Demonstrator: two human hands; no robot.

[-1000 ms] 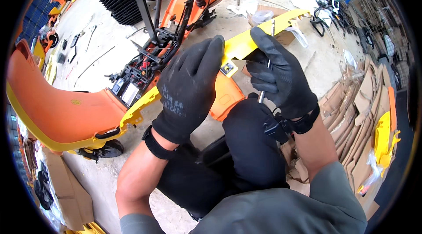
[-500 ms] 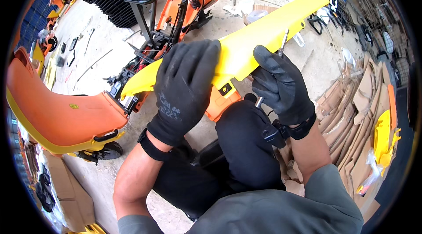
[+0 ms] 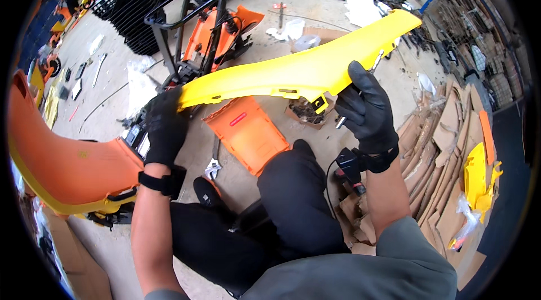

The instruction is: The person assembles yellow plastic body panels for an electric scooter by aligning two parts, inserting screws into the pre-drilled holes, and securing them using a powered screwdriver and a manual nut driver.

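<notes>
A long yellow plastic panel slants up to the right in front of me. My left hand, black-gloved, is closed at its narrow left end. My right hand, also gloved, is closed around a slim metal tool, which sticks out above and below the fingers. The right hand sits against the panel's lower edge, near a tab with a dark square clip. How firmly it bears on the panel is hidden. Below lies an orange plastic cover beside my knee.
A black metal frame with orange parts stands ahead. A large orange-and-yellow body piece is at left. Flattened cardboard piles up at right, with yellow parts on it. Stacked black baskets stand at far left. An adjustable wrench lies by my foot.
My left hand has slid left from the panel's middle to its narrow end. The panel has swung lower and nearer level, uncovering the orange cover. My right hand has shifted slightly right.
</notes>
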